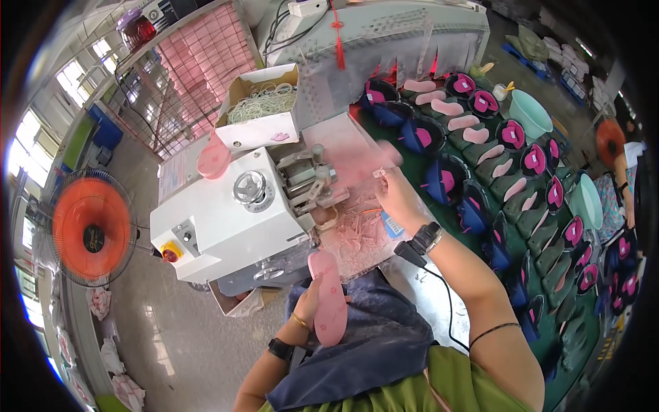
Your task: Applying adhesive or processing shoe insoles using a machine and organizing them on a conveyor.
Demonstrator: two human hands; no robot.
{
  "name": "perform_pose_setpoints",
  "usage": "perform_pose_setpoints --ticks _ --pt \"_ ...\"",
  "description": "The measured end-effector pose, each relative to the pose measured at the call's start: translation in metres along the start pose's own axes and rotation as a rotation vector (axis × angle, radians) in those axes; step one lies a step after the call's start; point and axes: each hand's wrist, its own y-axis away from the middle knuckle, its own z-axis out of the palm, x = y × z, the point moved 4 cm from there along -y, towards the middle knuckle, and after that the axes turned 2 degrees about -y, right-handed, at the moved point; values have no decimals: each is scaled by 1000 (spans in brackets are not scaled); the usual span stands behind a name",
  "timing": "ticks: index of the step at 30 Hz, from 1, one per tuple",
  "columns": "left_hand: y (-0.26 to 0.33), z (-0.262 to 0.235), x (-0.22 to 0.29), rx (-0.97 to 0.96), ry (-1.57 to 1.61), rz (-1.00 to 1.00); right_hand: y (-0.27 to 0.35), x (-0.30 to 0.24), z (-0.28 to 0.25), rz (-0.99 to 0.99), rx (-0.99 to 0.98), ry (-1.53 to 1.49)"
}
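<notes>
My left hand (307,306) grips a long pink insole (331,305) with small darker marks, held upright over my lap below the machine. My right hand (398,198) is over the work surface to the right of the machine, its fingers drawn together at a small pale bit I cannot make out. Just beyond those fingertips is a motion-smeared pink piece (389,153); whether they touch it is unclear. Between my hands, the white machine (230,216) has a handwheel and metal rollers. Pink trimmings (353,240) lie heaped below the rollers. Another pink insole (214,158) rests at the machine's back.
A white box (264,134) of pale rings or bands stands behind the machine. To the right, a green conveyor (439,147) carries several pink insoles and dark shoe parts. A blue-and-white item (392,225) lies near my right wrist. An orange fan (93,228) stands at left.
</notes>
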Motion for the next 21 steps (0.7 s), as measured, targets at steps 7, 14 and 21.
perform_pose_setpoints --ticks 7,14,21 --pt "8 -14 -4 164 62 -3 2 -9 53 354 -261 -138" --pt "40 -35 -12 318 27 39 -34 -8 83 637 -14 -653" --pt "7 -64 -18 241 -1669 579 7 76 -44 514 238 -720"
